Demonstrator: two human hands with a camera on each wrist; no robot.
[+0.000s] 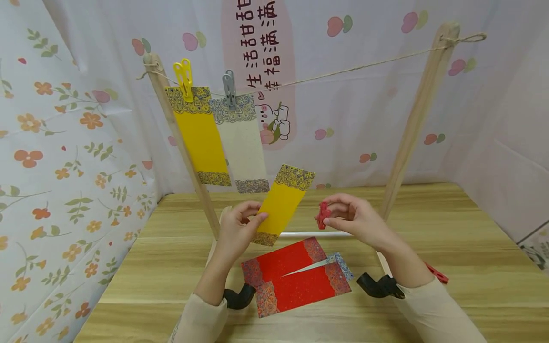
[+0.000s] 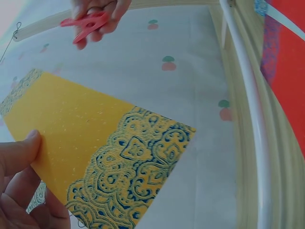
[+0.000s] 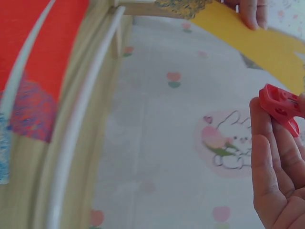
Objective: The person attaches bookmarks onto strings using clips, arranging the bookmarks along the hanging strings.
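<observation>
dark chinese characters [image 1: 270, 38] on the patterned backdrop cloth [image 1: 343, 114] include 生活, 甜, 幸福 and 满.

Below the right half of the twine [image 1: 364, 66], open air is reaching to the right post [image 1: 416, 119]. Below its left half, hanging yellow card [image 1: 201, 143] and hanging white card [image 1: 244, 147] are blocking passage (held card [image 1: 285, 200] is obstructing lower down).

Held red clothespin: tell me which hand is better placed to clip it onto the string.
Right hand, most likely: it pinches the red clothespin, below the string's bare stretch. The left hand is busy holding a yellow card near its lower end.
</observation>
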